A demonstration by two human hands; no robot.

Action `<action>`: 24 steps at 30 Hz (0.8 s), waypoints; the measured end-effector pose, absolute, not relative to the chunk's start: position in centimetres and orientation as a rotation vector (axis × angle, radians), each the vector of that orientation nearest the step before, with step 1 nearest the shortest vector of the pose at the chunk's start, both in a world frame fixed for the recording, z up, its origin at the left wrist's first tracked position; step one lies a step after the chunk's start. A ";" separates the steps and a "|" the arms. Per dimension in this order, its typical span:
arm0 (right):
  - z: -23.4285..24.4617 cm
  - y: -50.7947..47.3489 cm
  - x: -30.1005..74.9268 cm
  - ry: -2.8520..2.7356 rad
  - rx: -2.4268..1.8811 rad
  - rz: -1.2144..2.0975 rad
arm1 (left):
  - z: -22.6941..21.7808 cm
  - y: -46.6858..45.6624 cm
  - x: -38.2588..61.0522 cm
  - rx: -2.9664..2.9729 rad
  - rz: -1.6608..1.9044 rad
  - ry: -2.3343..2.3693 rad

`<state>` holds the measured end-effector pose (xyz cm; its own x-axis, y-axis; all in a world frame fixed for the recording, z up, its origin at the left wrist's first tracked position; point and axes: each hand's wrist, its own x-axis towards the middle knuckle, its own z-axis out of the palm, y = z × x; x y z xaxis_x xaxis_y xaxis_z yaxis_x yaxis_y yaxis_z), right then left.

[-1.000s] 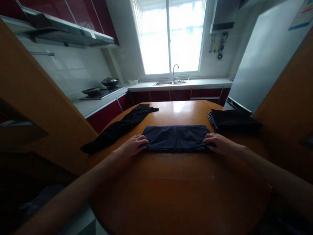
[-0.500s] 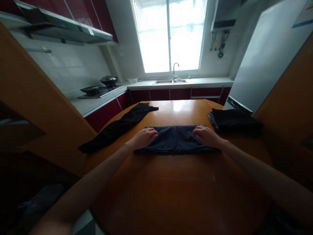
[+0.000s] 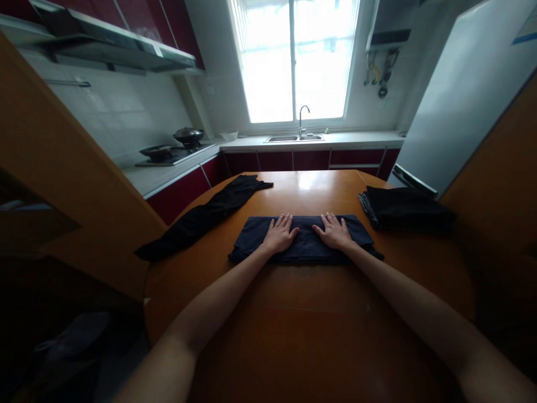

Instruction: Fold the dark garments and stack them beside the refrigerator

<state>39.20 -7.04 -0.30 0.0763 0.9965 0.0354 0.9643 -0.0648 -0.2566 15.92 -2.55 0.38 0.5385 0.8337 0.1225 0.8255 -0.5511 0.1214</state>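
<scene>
A folded navy blue garment (image 3: 304, 238) lies in a flat, wide bundle on the wooden table in front of me. My left hand (image 3: 280, 234) rests palm down on its left half, fingers spread. On the right half lies my right hand (image 3: 334, 231), also flat with the fingers apart. Both thumbs point toward each other over the cloth, with a short gap between them. Whether the garment is trousers or something else I cannot tell.
Black trousers (image 3: 205, 218) lie stretched along the left side of the table (image 3: 302, 319). A stack of folded dark clothes (image 3: 409, 207) sits at the right. Beyond the table are a stove with pans (image 3: 188, 135), a sink (image 3: 282, 138) and a fridge (image 3: 457, 101).
Both hands have moved inward from the garment's sides toward its middle. Their curled fingers have straightened and spread flat on the cloth.
</scene>
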 end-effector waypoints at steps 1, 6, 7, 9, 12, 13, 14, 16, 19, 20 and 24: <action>-0.3 -7.3 40.1 -1.967 -2.167 0.216 | 0.5 -2.4 14.8 2.672 0.237 1.510; -0.6 -8.8 43.6 -1.817 -2.294 0.227 | 0.7 -1.8 9.2 2.538 0.131 1.742; -0.6 -9.1 44.3 -1.777 -2.313 0.232 | 0.9 -1.8 8.4 2.522 0.108 1.778; -0.4 -9.6 45.6 -1.708 -2.324 0.232 | 1.4 -1.9 7.8 2.469 0.064 1.849; 0.5 -9.7 47.7 -1.577 -2.318 0.260 | 2.5 -2.5 9.7 2.442 0.100 1.905; 0.9 -9.7 48.5 -1.523 -2.315 0.304 | 2.9 -2.9 11.0 2.490 0.158 1.868; 1.3 -9.6 49.1 -1.469 -2.313 0.355 | 3.1 -3.3 12.5 2.557 0.228 1.794; 2.0 -9.6 50.2 -1.399 -2.303 0.459 | 3.2 -4.0 15.8 2.673 0.346 1.580; 2.5 -9.8 51.0 -1.377 -2.269 0.570 | 2.4 -4.9 19.6 2.684 0.359 1.387; 2.5 -9.9 51.2 -1.370 -2.261 0.601 | 2.0 -5.0 20.3 2.675 0.339 1.370; 2.6 -10.4 51.7 -1.269 -2.164 0.846 | 0.6 -4.9 20.5 2.673 0.291 1.357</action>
